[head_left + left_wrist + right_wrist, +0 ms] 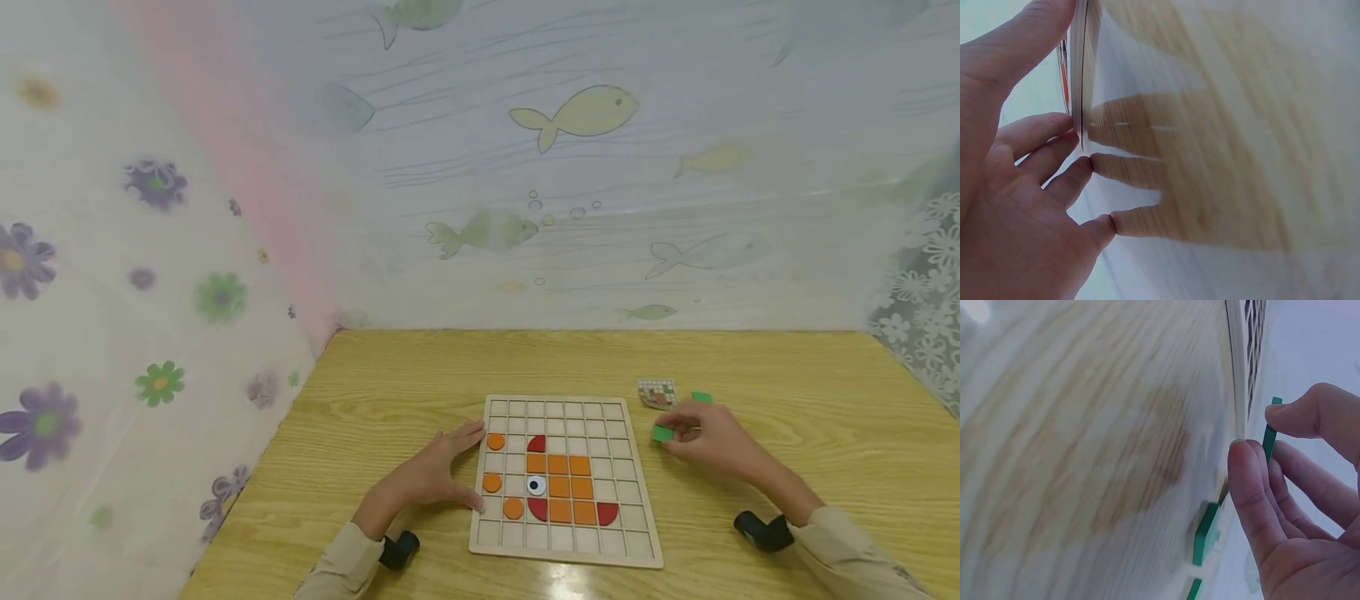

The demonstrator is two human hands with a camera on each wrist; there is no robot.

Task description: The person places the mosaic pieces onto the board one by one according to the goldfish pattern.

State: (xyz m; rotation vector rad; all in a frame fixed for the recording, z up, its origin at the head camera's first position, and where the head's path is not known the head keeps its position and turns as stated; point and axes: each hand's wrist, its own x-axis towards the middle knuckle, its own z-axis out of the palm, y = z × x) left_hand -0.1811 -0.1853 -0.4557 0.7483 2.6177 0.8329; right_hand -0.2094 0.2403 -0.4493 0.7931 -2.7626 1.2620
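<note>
A wooden grid board [504,540] lies on the table with a fish-like figure of orange square tiles [558,487], red quarter-round tiles [608,513] and an eye tile [536,485]. Left of the figure are orange discs [492,482]. My left hand [426,477] rests at the board's left edge, thumb and fingers spread, fingertips against the rim. Right of the board, my right hand [712,439] pinches a green tile [1270,439] between thumb and fingers. Another green tile [702,397] lies just beyond that hand, and the right wrist view shows green pieces [1205,534] on the table.
A small picture card [656,393] with a grid pattern lies behind the board's right corner. Fabric printed with fish [592,112] hangs behind the wood-grain table [390,375], and flower-printed fabric [159,383] at the left. Dark wrist devices [763,532] sit at both sleeves.
</note>
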